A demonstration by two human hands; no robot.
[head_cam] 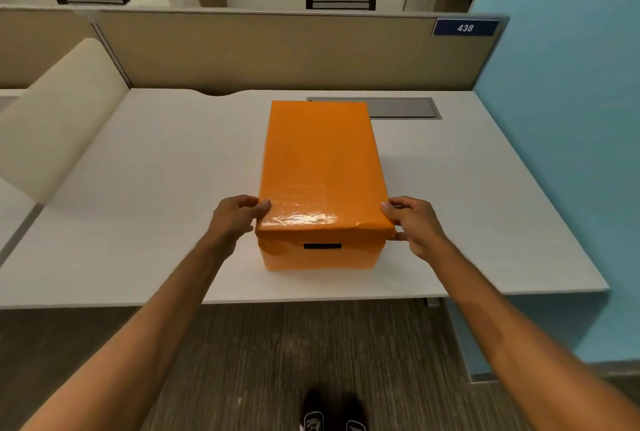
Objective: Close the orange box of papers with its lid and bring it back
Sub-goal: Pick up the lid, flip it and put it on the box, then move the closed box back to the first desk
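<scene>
The orange box (317, 257) stands on the white desk (138, 222), near its front edge, with a dark handle slot in its near face. Its glossy orange lid (320, 160) lies flat on top and covers it, so the papers are hidden. My left hand (239, 214) grips the lid's near left corner, thumb on top. My right hand (414, 222) grips the near right corner the same way, fingers along the lid's side.
A beige partition (277, 49) with a blue "438" sign (464, 27) closes off the desk's far side. A grey cable hatch (398, 107) lies behind the box. A blue wall (571, 153) runs along the right. A cream chair back (55, 112) stands at left.
</scene>
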